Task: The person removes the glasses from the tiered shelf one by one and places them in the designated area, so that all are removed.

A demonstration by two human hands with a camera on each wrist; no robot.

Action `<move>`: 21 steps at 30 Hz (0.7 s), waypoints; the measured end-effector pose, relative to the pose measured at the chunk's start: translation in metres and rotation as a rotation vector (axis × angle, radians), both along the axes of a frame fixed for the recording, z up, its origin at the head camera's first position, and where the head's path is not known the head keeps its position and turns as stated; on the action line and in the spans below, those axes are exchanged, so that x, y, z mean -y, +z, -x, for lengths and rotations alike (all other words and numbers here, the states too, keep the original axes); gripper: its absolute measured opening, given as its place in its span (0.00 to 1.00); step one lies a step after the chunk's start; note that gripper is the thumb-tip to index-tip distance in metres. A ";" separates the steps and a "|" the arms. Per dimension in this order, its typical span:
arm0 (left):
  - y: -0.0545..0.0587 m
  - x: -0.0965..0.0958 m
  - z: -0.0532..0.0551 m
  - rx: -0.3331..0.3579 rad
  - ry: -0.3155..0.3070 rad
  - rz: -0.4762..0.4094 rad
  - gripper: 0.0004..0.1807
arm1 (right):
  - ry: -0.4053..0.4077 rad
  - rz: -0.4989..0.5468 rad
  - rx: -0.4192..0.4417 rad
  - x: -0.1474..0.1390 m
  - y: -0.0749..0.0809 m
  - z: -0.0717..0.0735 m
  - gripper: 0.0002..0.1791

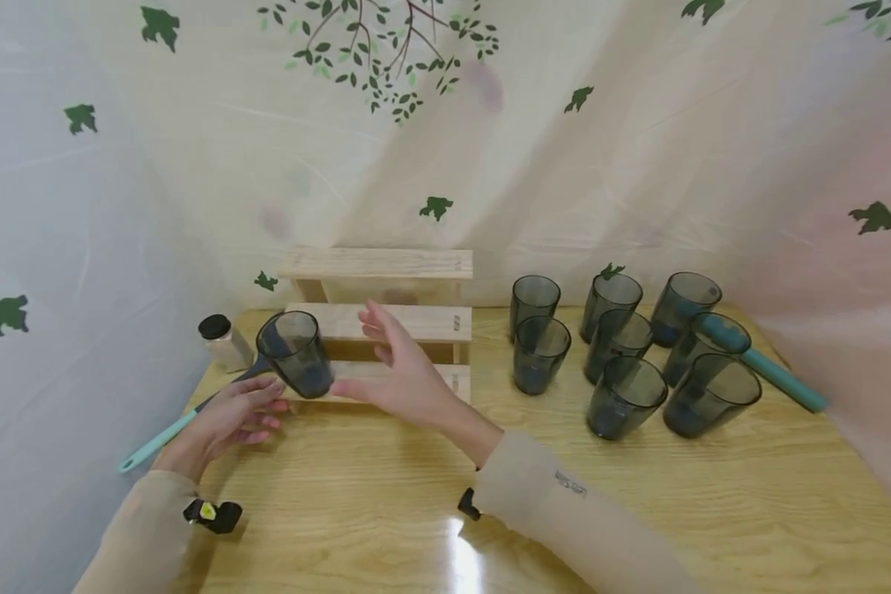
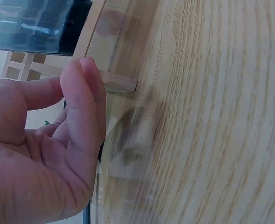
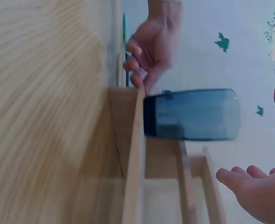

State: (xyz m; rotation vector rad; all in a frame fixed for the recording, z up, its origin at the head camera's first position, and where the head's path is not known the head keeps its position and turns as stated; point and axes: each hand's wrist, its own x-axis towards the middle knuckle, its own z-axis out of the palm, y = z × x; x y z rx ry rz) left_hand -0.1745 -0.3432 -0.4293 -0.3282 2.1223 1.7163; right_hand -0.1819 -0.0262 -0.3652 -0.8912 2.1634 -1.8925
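A smoked-grey drinking glass (image 1: 297, 355) stands upright at the left end of the lowest step of a stepped wooden rack (image 1: 374, 262); it looks blue in the right wrist view. My left hand (image 1: 230, 417) is just below and left of the glass, loosely bent fingers at the step's end, holding nothing. In the left wrist view its fingertips (image 2: 84, 67) overlap the step's edge below the glass. On the other side, my right hand (image 1: 401, 379) is spread in front of the rack, its thumb close to the glass's base and its fingers apart from the glass.
Several matching glasses (image 1: 619, 400) stand in rows on the right of the wooden table (image 1: 356, 511). Behind them lies a teal rod (image 1: 783, 379). On the left are a black-lidded jar (image 1: 226, 342) and a teal-handled utensil (image 1: 159, 441). A leaf-patterned cloth (image 1: 386, 165) hangs behind.
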 end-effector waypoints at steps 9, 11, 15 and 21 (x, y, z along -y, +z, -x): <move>0.002 -0.001 0.001 0.010 0.010 0.016 0.33 | -0.026 -0.047 -0.007 0.061 -0.015 0.008 0.60; 0.002 -0.001 0.001 0.009 0.011 0.017 0.32 | -0.049 -0.056 -0.007 0.067 -0.018 0.009 0.60; 0.002 -0.001 0.001 0.009 0.003 0.019 0.32 | -0.074 -0.086 -0.009 0.074 -0.023 0.013 0.60; 0.001 -0.001 0.002 0.004 0.006 0.024 0.32 | -0.073 -0.109 -0.011 0.076 -0.027 0.019 0.61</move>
